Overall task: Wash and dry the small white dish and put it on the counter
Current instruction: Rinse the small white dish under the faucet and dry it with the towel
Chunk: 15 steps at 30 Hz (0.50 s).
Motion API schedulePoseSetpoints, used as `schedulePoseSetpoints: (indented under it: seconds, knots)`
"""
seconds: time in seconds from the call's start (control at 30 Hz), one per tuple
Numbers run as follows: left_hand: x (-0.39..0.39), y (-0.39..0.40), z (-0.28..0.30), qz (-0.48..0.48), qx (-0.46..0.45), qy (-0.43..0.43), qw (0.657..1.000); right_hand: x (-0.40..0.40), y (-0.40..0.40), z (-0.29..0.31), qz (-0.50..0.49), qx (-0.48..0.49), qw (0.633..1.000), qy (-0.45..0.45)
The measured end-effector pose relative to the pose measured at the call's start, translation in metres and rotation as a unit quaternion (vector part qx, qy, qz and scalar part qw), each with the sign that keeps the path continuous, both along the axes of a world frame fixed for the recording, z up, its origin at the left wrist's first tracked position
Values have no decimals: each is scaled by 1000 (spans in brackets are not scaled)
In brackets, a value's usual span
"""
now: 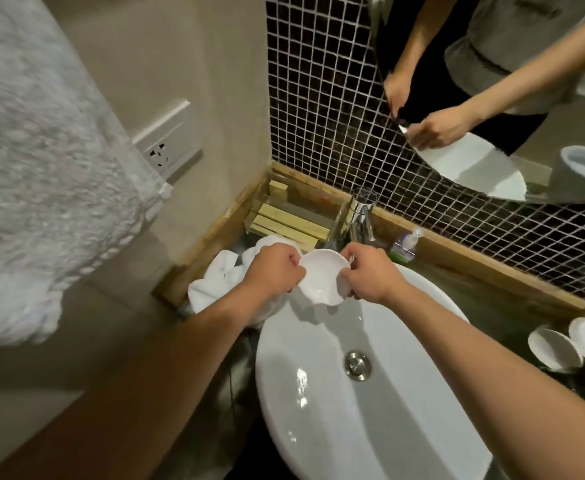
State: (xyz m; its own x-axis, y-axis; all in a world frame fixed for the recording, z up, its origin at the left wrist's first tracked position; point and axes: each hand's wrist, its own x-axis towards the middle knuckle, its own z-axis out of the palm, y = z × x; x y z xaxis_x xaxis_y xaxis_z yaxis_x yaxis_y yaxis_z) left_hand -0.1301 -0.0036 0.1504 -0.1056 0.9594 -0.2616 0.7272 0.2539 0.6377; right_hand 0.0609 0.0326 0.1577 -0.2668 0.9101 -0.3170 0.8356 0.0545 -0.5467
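A small white dish [324, 277] with a wavy rim is held tilted over the far left edge of the white oval basin [319, 393], just in front of the chrome tap [358, 220]. My left hand [272, 270] grips its left rim. On the other side, my right hand [367, 277] pinches the right rim. No water stream is visible from the tap.
A crumpled white cloth [221, 282] lies on the counter left of the basin. A wooden rack [284, 221] and a soap dispenser [405, 245] stand at the back. Two small white dishes [571, 344] sit at right. A towel [41, 168] hangs at left; a mirror is above.
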Motion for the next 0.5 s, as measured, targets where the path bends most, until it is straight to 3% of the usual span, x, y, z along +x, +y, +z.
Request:
schedulePoseSetpoints:
  seconds: [0.23,0.37,0.5]
  knots:
    - [-27,-18,-23,-28,18,100,994,-12,9,-8,15,-26,999,-27]
    - [-45,-15,-45,-78,62,204,974,-17,14,-14,9,-33,998,-47]
    - [-46,-6,-61,-69,26,204,976,-20,16,-21,8,-43,997,-56]
